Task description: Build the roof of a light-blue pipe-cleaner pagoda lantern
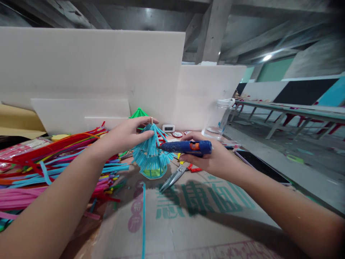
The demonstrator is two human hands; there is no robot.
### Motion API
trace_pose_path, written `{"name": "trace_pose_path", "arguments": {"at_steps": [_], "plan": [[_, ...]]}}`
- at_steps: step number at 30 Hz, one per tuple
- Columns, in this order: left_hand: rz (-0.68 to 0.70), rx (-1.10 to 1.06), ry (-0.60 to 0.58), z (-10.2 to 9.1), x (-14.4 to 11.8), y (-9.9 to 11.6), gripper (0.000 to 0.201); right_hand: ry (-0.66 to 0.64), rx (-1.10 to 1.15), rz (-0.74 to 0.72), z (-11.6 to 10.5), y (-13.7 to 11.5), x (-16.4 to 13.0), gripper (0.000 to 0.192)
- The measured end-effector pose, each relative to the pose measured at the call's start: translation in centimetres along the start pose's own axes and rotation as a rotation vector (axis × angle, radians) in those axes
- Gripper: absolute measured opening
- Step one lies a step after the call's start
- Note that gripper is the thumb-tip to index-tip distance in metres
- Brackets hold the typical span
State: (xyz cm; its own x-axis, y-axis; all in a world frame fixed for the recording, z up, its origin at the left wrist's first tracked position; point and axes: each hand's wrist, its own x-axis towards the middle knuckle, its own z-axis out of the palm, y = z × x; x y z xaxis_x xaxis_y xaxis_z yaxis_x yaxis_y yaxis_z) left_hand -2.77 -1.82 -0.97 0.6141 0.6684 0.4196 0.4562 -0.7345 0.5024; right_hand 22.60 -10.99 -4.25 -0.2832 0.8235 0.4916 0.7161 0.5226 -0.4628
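Note:
A tiered model made of light-blue pipe cleaners stands upright, with a green-yellow base inside its bottom ring and a thin stick poking out on top. My left hand grips it near the peak, thumb in front. My right hand is wrapped round a blue glue gun, whose nozzle points left at the model's upper tier; whether it touches, I cannot tell. Red-handled scissors lie half open below the gun. One straight blue pipe cleaner rests on the printed sheet in front.
Loose coloured pipe cleaners pile up at the left. A green cone-shaped top shows behind the model, near a small white digital display. A clear bottle and a phone sit right. White boards stand behind.

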Motion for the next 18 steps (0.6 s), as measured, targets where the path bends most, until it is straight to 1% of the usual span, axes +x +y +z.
{"name": "trace_pose_path", "arguments": {"at_steps": [9,18], "plan": [[0.01,-0.013,0.005,0.1,0.2,-0.3,0.041,-0.036,-0.03,-0.009,-0.4,-1.0,0.0,0.033],[0.021,-0.019,0.004,0.1,0.1,-0.3,0.042,-0.04,-0.05,-0.056,-0.6,-0.9,-0.1,0.029]]}}
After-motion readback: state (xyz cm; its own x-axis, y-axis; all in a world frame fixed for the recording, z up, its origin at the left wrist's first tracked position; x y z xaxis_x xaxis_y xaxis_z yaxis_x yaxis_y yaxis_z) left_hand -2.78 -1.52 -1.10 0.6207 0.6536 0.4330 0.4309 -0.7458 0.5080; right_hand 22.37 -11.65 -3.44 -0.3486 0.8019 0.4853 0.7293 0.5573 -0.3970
